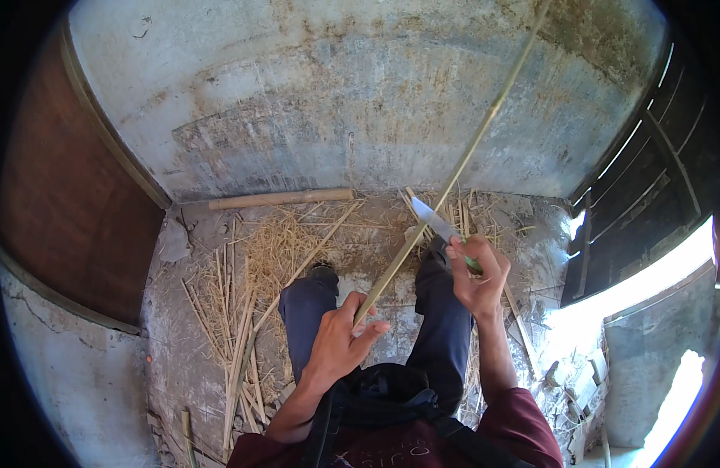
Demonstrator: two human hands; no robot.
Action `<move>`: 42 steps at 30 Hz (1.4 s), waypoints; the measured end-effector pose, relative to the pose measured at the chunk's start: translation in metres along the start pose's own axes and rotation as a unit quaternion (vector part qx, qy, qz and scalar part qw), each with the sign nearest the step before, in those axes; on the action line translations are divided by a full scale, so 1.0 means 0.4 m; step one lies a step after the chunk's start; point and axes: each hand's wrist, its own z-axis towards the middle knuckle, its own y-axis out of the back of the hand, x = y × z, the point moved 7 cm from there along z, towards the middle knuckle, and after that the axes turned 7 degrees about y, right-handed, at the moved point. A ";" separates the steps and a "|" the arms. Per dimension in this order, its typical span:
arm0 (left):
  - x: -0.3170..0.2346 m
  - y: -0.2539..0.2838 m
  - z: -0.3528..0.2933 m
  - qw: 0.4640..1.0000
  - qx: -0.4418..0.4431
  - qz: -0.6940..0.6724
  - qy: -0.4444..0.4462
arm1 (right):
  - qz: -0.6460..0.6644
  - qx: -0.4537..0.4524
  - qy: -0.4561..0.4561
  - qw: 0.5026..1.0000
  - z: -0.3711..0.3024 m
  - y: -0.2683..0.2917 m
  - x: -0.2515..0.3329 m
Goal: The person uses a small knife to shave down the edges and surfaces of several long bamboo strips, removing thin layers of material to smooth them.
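Note:
A long, thin bamboo strip point(468, 152) slants from my lap up to the right, across the stained wall. Its lower end lies in my left hand point(343, 341), whose fingers close round it with the thumb pointing right. My right hand point(480, 274) grips a knife point(435, 221) by its green handle. The pale blade points up and left and crosses the strip a little above my knees; whether the edge bites into the bamboo I cannot tell. Both hands are above my dark trousers, the right one near my right knee.
Curly shavings point(272, 248) and several split bamboo sticks point(240, 355) litter the floor to my left. A thick bamboo pole point(282, 199) lies along the foot of the wall point(297, 117). Broken rubble point(584, 386) sits at the right, below a dark slatted panel point(648, 179). A brown door point(71, 187) stands left.

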 end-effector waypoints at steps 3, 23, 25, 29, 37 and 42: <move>0.021 0.002 0.001 1.000 -0.001 -0.001 0.011 | 0.029 0.027 0.014 0.999 -0.003 -0.020 -0.011; 0.096 0.032 -0.038 0.993 -0.062 0.099 -0.002 | 0.034 0.045 -0.011 0.998 0.016 -0.018 -0.139; 0.099 0.040 -0.050 0.992 -0.072 0.108 -0.007 | 0.007 0.014 -0.030 0.999 0.037 0.002 -0.186; 0.122 0.049 -0.066 0.990 -0.077 0.120 -0.003 | -0.014 -0.017 -0.025 0.999 0.070 0.023 -0.251; 0.151 0.052 -0.068 0.988 -0.077 0.134 0.013 | 0.006 0.006 -0.048 0.999 0.043 -0.023 -0.271; 0.175 0.065 -0.086 0.986 -0.086 0.144 0.011 | 0.008 0.066 0.018 0.998 0.041 -0.055 -0.234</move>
